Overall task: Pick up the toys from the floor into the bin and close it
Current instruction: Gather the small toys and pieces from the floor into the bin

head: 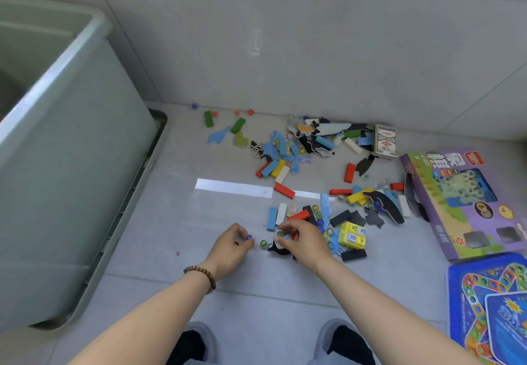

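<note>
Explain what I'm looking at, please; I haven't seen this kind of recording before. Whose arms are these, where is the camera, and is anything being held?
There is no machine here. A person wears one wide-angle camera on the head, looking down, so the two bare arms coming in from the bottom are their own. The left hand, with a bead bracelet at its wrist, pinches a blue marble. The right hand has its fingers curled among the toys; I cannot tell whether it holds anything. Scattered on the tiled floor are coloured blocks, puzzle pieces, loose marbles, a yellow box, a pack of cards, a purple game box and a blue game board. The open bin stands at the left.
</note>
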The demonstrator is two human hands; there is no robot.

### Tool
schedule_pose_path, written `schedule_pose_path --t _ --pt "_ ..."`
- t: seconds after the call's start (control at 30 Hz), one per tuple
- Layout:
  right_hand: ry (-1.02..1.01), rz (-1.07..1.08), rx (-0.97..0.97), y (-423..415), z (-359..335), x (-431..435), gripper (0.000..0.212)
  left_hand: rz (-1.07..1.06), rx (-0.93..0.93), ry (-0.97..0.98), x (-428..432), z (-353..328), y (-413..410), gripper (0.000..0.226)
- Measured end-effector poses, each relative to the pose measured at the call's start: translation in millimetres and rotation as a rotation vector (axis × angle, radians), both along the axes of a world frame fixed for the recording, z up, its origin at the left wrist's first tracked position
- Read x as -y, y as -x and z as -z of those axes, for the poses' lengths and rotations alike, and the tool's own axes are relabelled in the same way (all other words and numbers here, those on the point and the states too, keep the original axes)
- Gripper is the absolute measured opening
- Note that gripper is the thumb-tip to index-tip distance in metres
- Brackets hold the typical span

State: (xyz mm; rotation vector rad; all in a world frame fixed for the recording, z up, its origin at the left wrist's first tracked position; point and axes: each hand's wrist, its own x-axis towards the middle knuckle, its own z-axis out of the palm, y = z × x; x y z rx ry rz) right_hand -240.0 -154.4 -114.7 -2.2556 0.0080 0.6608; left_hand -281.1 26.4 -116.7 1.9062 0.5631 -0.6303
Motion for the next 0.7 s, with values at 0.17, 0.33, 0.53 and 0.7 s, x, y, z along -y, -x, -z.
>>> schedule_pose_path --t 0.17,0.33,0.53,0.7 --pt "0.106 0.045 0.029 -2 3 -12 0.014 -0.279 -0.177 0.239 -3 -14 -3 0.030" --pt "0.183 0.040 0.042 -3 5 -17 0.015 -0.556 -0.258 0.557 -5 -14 -1 0.035" --pt "-0.352 -0.018 -0.083 5 -17 -37 0.017 -0.650 -0.308 0.797 -3 -17 0 0.034" --pt "-0.251 0.024 -0.044 8 -4 -36 0.023 -0.653 -0.264 0.622 -6 -13 0 0.035"
